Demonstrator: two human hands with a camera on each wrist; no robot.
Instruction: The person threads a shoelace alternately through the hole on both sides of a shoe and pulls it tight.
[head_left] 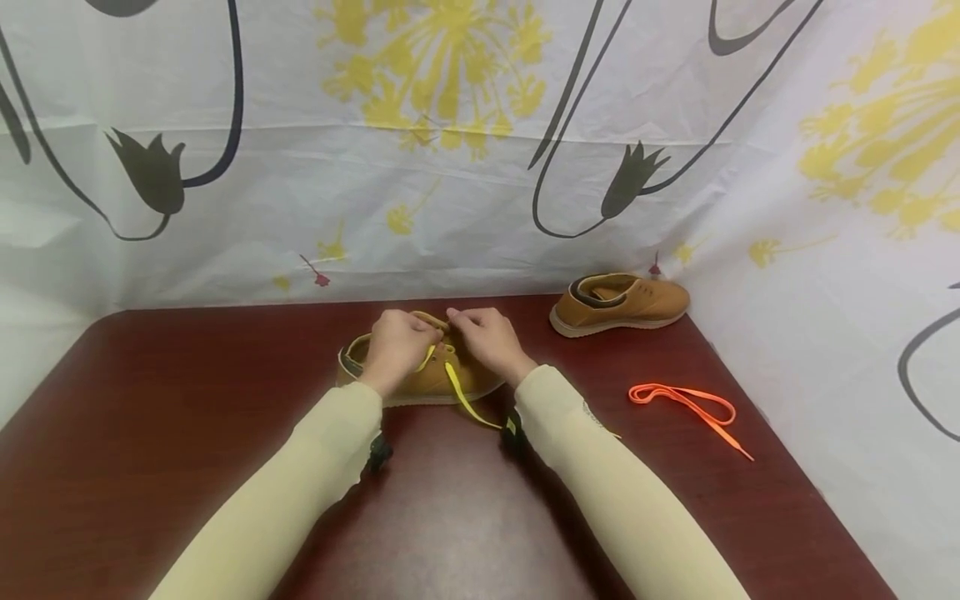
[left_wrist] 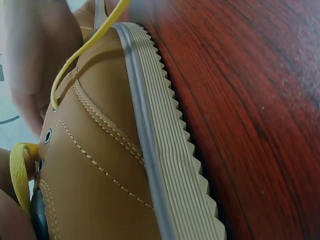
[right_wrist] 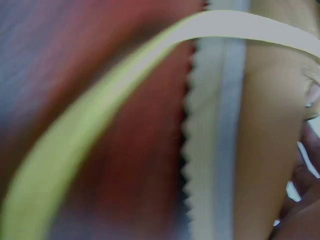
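A tan shoe (head_left: 423, 385) stands side-on between both hands, toe to the right. My left hand (head_left: 400, 343) pinches a yellow shoelace (left_wrist: 19, 175) beside the eyelets; in the left wrist view this lace loops from an eyelet to the fingers. Over the front of the shoe, my right hand (head_left: 491, 340) has its fingers bent, thumb and forefinger close together at the far lacing flap (head_left: 431, 319); what lies between them is hidden. Another stretch of yellow lace (head_left: 461, 392) runs from a near eyelet down to the table and appears blurred in the right wrist view.
A second tan shoe (head_left: 622, 304), its eyelets bare, stands at the table's back right corner. An orange shoelace (head_left: 693, 398) lies folded on the right of the dark red table (head_left: 187, 400). Patterned white cloth (head_left: 465, 208) hangs behind and at the sides.
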